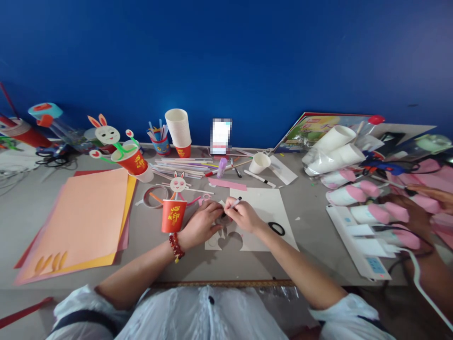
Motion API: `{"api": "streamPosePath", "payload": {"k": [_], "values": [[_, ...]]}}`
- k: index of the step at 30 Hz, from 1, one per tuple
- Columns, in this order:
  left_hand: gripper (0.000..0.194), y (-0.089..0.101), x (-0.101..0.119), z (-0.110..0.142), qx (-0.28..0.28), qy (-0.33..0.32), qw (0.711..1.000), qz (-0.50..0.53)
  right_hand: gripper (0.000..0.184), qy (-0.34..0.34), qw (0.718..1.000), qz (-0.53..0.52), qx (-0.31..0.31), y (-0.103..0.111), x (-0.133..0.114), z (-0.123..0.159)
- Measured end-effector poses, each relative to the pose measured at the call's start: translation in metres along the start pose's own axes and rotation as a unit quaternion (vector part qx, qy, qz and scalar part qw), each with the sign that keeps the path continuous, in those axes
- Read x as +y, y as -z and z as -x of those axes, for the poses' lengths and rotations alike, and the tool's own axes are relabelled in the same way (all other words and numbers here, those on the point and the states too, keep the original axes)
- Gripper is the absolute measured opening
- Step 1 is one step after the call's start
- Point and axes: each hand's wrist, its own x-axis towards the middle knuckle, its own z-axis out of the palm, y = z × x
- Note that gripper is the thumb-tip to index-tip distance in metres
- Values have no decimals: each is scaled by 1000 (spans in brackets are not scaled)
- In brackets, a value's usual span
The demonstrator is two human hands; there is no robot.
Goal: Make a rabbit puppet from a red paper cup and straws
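My right hand (245,216) is closed on a slim pen (236,202), its tip down at the white paper (274,204) in front of me. Close beside it, my left hand (202,223) rests on the paper with thumb and fingers curled round a small dark roundish thing, mostly hidden. A heart-like cutout shape shows in the paper below the hands. On the paper's right part lies a black ring (276,229). Left of my left wrist stands a red paper cup (174,217) with a rabbit face (177,184) above it.
Coloured paper sheets (88,212) lie at the left, below another rabbit cup (131,161). Straws and sticks (184,166), stacked cups (178,128), a glue stick (222,167) and a white cup (260,162) stand behind. At right are a power strip (357,243) and another person's hands (406,208).
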Motion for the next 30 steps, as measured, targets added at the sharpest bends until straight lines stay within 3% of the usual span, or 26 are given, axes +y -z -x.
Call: {"api": "streamPosePath", "payload": {"k": [11, 30], "values": [[37, -1, -1, -1, 10, -3, 1000, 7, 13, 36, 999, 19, 29, -6, 6, 16], [44, -2, -1, 0, 27, -6, 1000, 10, 14, 19, 996, -7, 83, -11, 9, 23]]}}
